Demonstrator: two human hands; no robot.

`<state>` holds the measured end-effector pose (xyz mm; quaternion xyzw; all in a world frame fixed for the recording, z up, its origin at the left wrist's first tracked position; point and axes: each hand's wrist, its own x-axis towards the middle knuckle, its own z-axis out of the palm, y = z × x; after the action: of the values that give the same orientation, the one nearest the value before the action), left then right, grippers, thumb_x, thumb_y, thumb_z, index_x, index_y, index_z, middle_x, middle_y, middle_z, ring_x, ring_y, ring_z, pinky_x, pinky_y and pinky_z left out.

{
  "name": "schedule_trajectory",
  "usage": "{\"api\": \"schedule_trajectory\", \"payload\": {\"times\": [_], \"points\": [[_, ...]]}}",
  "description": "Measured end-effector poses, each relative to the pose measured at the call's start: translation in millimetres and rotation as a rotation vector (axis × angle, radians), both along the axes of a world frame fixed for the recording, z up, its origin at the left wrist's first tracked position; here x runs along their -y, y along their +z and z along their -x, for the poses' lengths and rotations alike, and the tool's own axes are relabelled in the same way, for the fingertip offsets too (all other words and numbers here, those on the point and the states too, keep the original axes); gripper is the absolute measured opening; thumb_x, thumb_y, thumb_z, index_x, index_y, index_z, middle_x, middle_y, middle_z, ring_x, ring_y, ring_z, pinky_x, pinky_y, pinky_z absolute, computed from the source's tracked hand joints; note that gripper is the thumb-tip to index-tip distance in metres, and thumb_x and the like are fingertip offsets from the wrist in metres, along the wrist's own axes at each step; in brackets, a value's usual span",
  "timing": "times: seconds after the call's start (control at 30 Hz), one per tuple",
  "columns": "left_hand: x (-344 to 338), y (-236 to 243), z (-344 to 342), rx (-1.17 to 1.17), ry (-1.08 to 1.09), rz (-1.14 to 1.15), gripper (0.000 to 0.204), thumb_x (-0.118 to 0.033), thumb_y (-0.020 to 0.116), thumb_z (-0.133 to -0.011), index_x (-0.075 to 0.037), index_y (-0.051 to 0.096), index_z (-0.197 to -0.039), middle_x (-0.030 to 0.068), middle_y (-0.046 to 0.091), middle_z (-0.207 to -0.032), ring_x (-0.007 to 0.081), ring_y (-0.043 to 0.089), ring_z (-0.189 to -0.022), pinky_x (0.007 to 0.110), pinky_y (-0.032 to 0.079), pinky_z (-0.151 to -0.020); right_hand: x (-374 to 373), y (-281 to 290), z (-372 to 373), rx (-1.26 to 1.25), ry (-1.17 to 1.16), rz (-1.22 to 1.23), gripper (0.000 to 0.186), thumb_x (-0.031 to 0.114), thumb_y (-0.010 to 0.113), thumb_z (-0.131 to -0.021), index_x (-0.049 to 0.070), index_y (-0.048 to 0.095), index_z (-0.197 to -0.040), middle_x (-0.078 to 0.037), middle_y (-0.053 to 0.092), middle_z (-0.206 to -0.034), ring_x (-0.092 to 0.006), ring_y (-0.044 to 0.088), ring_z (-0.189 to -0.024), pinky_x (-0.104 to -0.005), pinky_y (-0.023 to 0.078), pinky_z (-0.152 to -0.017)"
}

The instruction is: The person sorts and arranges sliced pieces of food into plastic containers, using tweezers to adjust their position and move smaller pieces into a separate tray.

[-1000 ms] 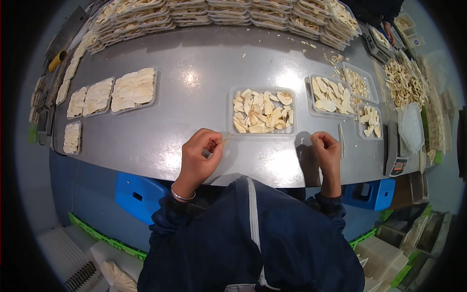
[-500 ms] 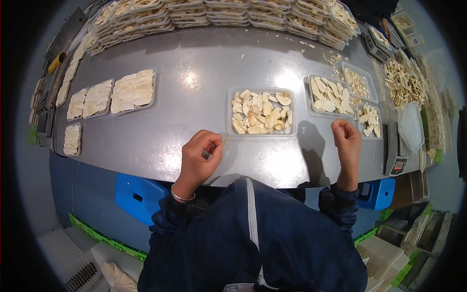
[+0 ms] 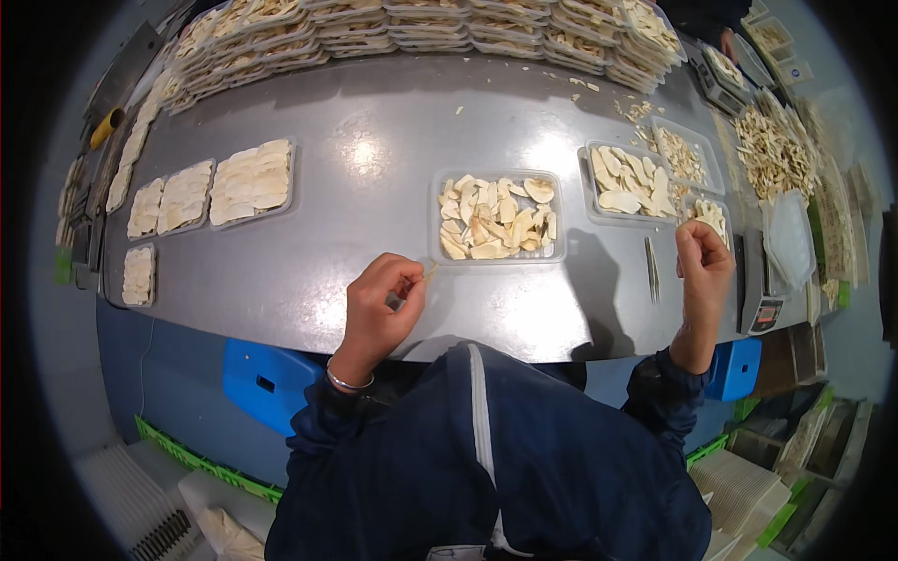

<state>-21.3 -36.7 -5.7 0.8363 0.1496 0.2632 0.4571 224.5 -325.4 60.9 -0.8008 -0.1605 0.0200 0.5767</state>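
My left hand (image 3: 383,304) is closed in a pinch on a thin pale dried slice (image 3: 430,272), held edge-on just off the near left corner of a clear plastic tray (image 3: 438,224). Loose cream-coloured dried slices (image 3: 500,217) fill that tray. My right hand (image 3: 708,266) hovers over the table's right side, thumb and fingers pressed together; whatever is between them, if anything, is too small to tell. To its left, metal tweezers (image 3: 652,271) lie on the steel table. Beyond them sits a tray of larger slices (image 3: 631,182), with a small tray of slices (image 3: 708,217) partly behind my right hand.
Stacked filled trays (image 3: 430,28) line the far edge. At left stand trays of neatly layered slices (image 3: 251,182). A scale (image 3: 762,304) with clear lids (image 3: 789,243) and a slice heap (image 3: 774,154) are at right. Another person's hand (image 3: 728,44) shows far right. Blue stools (image 3: 267,379) stand below.
My right hand has moved right, toward the small tray, and the tweezers on the table now show. My left hand stays almost where it was, still pinching the slice.
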Motion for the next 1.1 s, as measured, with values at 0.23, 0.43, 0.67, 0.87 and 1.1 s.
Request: {"api": "schedule_trajectory", "payload": {"times": [0.23, 0.43, 0.67, 0.87, 1.1], "points": [[5, 0, -9, 0.015, -0.046, 0.005, 0.015, 0.008, 0.065, -0.077, 0.000, 0.062, -0.090, 0.0083, 0.062, -0.082, 0.0150, 0.060, -0.065, 0.025, 0.050, -0.060, 45, 6, 2, 0.077, -0.124, -0.010, 0.007, 0.008, 0.067, -0.093, 0.002, 0.068, -0.095, 0.011, 0.045, -0.064, 0.0017, 0.037, -0.055, -0.0172, 0.025, -0.049], [9, 1, -17, 0.030, -0.102, 0.010, 0.016, 0.009, 0.065, -0.077, 0.000, 0.062, -0.090, 0.0077, 0.061, -0.082, 0.0140, 0.058, -0.064, 0.025, 0.049, -0.060, 98, 8, 11, 0.099, -0.277, -0.055, 0.008, 0.009, 0.067, -0.093, 0.002, 0.068, -0.095, 0.008, 0.051, -0.066, 0.0006, 0.040, -0.055, -0.0170, 0.027, -0.049], [16, 9, -38, 0.049, -0.200, -0.002, 0.014, 0.010, 0.063, -0.077, 0.001, 0.060, -0.086, 0.0084, 0.060, -0.082, 0.0129, 0.056, -0.062, 0.024, 0.045, -0.059, 199, 1, 33, 0.195, -0.568, 0.009, 0.011, 0.014, 0.067, -0.094, 0.004, 0.070, -0.098, 0.009, 0.047, -0.062, 0.0004, 0.038, -0.054, -0.0180, 0.027, -0.048], [35, 11, -65, 0.085, -0.308, -0.056, 0.015, 0.009, 0.065, -0.077, 0.000, 0.062, -0.089, 0.0087, 0.061, -0.083, 0.0145, 0.055, -0.064, 0.025, 0.047, -0.060, 297, -18, 81, 0.097, -0.837, 0.084, 0.017, 0.021, 0.070, -0.093, 0.005, 0.071, -0.098, 0.006, 0.048, -0.062, -0.0031, 0.039, -0.054, -0.0212, 0.029, -0.050], [55, 11, -81, 0.042, -0.392, -0.058, 0.011, 0.010, 0.063, -0.079, 0.002, 0.059, -0.086, 0.0084, 0.059, -0.085, 0.0123, 0.053, -0.067, 0.023, 0.044, -0.061, 329, -20, 125, 0.060, -1.044, 0.093, 0.020, 0.025, 0.071, -0.092, 0.005, 0.072, -0.094, 0.006, 0.053, -0.064, -0.0027, 0.043, -0.054, -0.0213, 0.031, -0.049]]}}
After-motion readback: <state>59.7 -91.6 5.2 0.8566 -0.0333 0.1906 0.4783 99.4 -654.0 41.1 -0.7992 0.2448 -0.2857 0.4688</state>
